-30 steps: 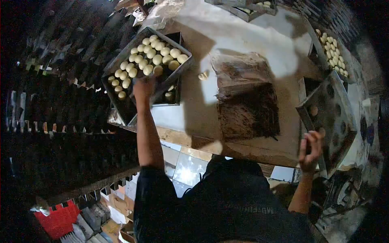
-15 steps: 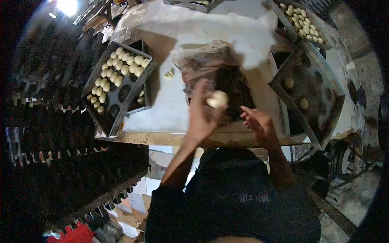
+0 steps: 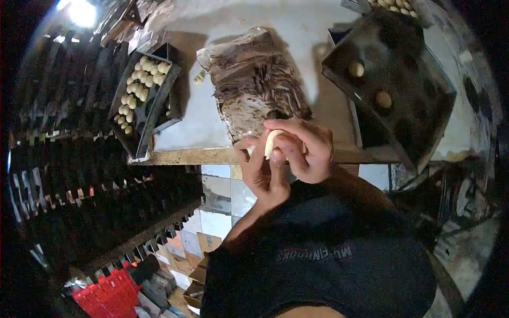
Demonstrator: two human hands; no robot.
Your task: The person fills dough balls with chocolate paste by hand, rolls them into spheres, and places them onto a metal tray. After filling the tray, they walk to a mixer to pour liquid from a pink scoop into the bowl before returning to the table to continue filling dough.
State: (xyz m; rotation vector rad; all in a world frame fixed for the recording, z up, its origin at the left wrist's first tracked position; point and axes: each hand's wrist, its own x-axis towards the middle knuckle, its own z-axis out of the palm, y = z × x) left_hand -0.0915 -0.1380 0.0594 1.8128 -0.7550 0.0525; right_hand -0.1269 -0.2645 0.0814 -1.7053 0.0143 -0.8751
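Note:
Both hands meet just over the table's front edge, around a pale piece of dough (image 3: 271,142) that looks pressed into a curved flap. My left hand (image 3: 265,170) pinches it from the left, thumb pointing up. On the other side, the curled fingers and thumb of my right hand (image 3: 310,146) close on the dough too, hiding part of it. Just beyond my fingers lies a streaky, dark brown mass (image 3: 254,79) with a ragged surface, its near end partly covered by the hands.
To the left, a dark metal tray (image 3: 155,114) holds rows of round dough balls (image 3: 139,85). A larger dark tray (image 3: 403,114) on the right carries two dough balls (image 3: 383,99). Small dough scraps (image 3: 199,78) lie left of the brown mass. A red crate (image 3: 108,294) is below left.
My left hand has brought the dough ball down toward me, and my right hand has come in to grip it too. The round ball now shows as a curved flap. The view has shifted.

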